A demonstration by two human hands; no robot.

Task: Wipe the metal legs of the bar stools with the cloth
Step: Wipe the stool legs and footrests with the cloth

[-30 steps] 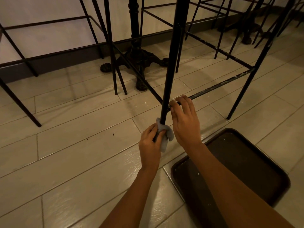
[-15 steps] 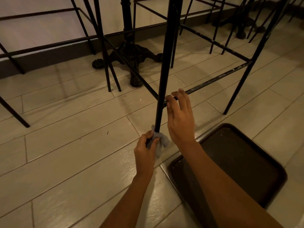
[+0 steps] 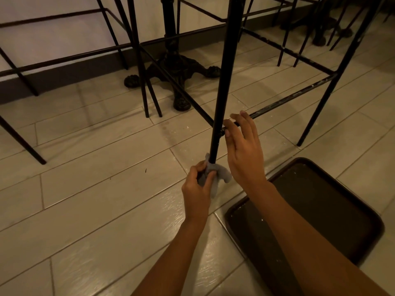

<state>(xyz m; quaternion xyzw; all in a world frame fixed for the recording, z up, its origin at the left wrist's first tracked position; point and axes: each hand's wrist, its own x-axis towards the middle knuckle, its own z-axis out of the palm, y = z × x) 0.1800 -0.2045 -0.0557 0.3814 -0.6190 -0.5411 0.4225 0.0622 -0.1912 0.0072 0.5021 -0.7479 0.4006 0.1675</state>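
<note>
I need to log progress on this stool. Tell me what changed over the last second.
The right hand uncurled its fingers from the footrest bar, letting go, and is now open beside it. The left hand still grips the cloth wrapped round the bottom of the stool leg, barely shifted. The tray stayed on the floor.

foot of stool leg (image 3: pixel 224 82) hidden in cloth (image 3: pixel 223 173), tray (image 3: pixel 331 199) partly behind forearm (image 3: pixel 299 231)

Brown tray (image 3: pixel 320 210) on tile floor (image 3: pixel 85 199); table base (image 3: pixel 175 65) (ornate)
</note>
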